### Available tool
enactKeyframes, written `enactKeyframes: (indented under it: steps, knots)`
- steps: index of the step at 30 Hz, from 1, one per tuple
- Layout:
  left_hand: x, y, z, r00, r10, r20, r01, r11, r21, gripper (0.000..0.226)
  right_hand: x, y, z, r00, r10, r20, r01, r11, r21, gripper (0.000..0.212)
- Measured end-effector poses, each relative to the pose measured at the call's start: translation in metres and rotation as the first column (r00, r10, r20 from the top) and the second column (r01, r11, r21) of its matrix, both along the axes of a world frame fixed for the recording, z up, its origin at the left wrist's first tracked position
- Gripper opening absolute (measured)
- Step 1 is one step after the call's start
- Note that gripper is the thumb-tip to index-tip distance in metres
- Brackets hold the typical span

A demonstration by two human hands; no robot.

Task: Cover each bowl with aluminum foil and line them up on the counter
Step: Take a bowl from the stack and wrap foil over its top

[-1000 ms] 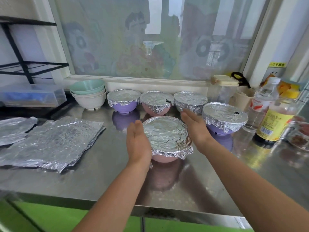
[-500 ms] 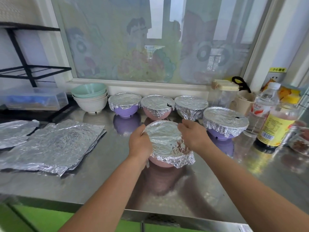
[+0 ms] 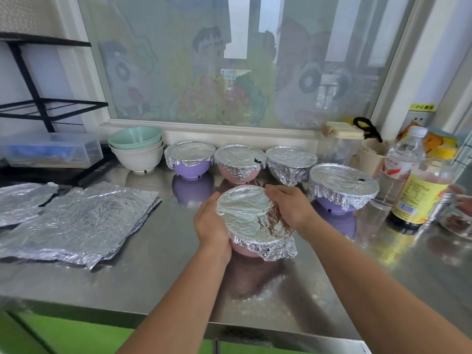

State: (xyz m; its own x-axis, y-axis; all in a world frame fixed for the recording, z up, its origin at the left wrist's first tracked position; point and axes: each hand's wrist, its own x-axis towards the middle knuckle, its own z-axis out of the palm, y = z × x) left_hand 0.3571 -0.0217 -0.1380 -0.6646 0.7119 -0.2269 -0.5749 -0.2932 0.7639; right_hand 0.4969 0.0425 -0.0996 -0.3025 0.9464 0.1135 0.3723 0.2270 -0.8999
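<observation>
Centre of frame: left hand [image 3: 212, 223] and right hand [image 3: 288, 208] cup the tilted, foil-capped pink bowl [image 3: 244, 249] at the counter [image 3: 166, 272], with fingers curled round its rim. Risk: hard pressing may tear the thin foil [image 3: 245, 213], as on the covered bowl [image 3: 238, 162] behind. The loose lower-right skirt may then slip off.

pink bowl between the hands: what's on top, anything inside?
Crinkled foil covers the whole mouth of the pink bowl and hangs over the rim; the left hand and right hand grip its sides. Contents are hidden by the foil; only a strip of pink wall shows below.
</observation>
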Motion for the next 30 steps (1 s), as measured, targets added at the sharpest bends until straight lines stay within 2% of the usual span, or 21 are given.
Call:
enactKeyframes:
  steps: [2,4,6,7,9,11,12,15,17,19,21,24,25,27,28,29,30]
  knots:
    - [0.0,-0.003,0.001,1.0,0.024,-0.019,-0.024,0.999,-0.023,0.013,0.002,-0.001,-0.002,0.991,-0.047,-0.122,0.041,0.998,-0.052,0.039]
    - [-0.003,-0.009,0.0,0.994,0.087,-0.063,-0.085,0.996,0.025,0.021,0.006,-0.006,-0.011,0.951,-0.102,-0.291,0.094,0.995,-0.044,0.051]
    - [-0.001,-0.016,0.001,0.976,0.125,-0.179,-0.106,0.988,0.111,0.027,0.009,-0.017,-0.024,0.891,-0.128,-0.436,0.117,0.992,-0.051,0.07]
    - [0.002,-0.018,-0.001,0.961,0.094,-0.26,-0.069,0.992,0.103,0.027,0.009,-0.023,-0.033,0.869,-0.145,-0.472,0.135,0.989,-0.056,0.077]
    - [0.012,-0.019,-0.01,0.903,0.004,-0.43,0.001,1.0,0.012,0.057,0.003,-0.031,-0.047,0.831,-0.17,-0.529,0.16,0.985,-0.065,0.086]
    - [0.018,-0.018,-0.015,0.832,-0.005,-0.555,-0.032,0.998,-0.057,0.074,-0.006,-0.036,-0.048,0.757,-0.219,-0.615,0.187,0.975,-0.117,0.089]
    - [0.019,-0.017,-0.017,0.81,0.003,-0.586,-0.057,0.996,-0.073,0.076,-0.009,-0.036,-0.049,0.684,-0.268,-0.678,0.192,0.963,-0.187,0.083]
    - [0.019,-0.019,-0.02,0.773,0.0,-0.634,-0.099,0.988,-0.12,0.077,-0.016,-0.033,-0.049,0.44,-0.331,-0.835,0.167,0.944,-0.286,0.034]
    - [0.018,-0.021,-0.018,0.753,-0.022,-0.658,-0.09,0.987,-0.136,0.077,-0.019,-0.033,-0.049,0.39,-0.335,-0.858,0.153,0.942,-0.298,0.028]
    - [0.018,-0.025,-0.015,0.73,-0.043,-0.682,-0.083,0.985,-0.15,0.066,-0.019,-0.033,-0.052,0.413,-0.345,-0.843,0.151,0.939,-0.31,0.029]
    - [0.016,-0.029,-0.012,0.699,-0.057,-0.713,-0.098,0.98,-0.174,0.065,-0.016,-0.032,-0.054,0.512,-0.343,-0.787,0.186,0.939,-0.288,0.031]
    - [0.01,-0.042,-0.001,0.656,-0.12,-0.745,-0.02,0.984,-0.176,0.084,0.002,-0.03,-0.044,0.573,-0.263,-0.776,0.183,0.964,-0.191,0.039]
    - [0.007,-0.048,0.001,0.594,-0.147,-0.791,0.026,0.986,-0.164,0.096,0.009,-0.028,-0.039,0.569,-0.247,-0.784,0.161,0.969,-0.188,0.043]
    - [0.004,-0.058,0.004,0.316,-0.218,-0.923,0.065,0.976,-0.208,0.121,0.02,-0.019,-0.034,0.597,-0.199,-0.777,0.133,0.98,-0.148,0.049]
    - [0.005,-0.062,0.004,0.172,-0.242,-0.955,0.057,0.97,-0.235,0.133,0.02,-0.016,-0.034,0.641,-0.146,-0.754,0.09,0.989,-0.116,0.053]
    - [0.006,-0.063,0.003,0.077,-0.261,-0.962,0.041,0.965,-0.259,0.143,0.017,-0.018,-0.031,0.686,-0.111,-0.719,0.054,0.993,-0.102,0.057]
    - [0.007,-0.063,0.002,0.037,-0.268,-0.963,0.027,0.963,-0.267,0.148,0.012,-0.017,-0.034,0.712,-0.082,-0.697,0.006,0.994,-0.111,0.058]
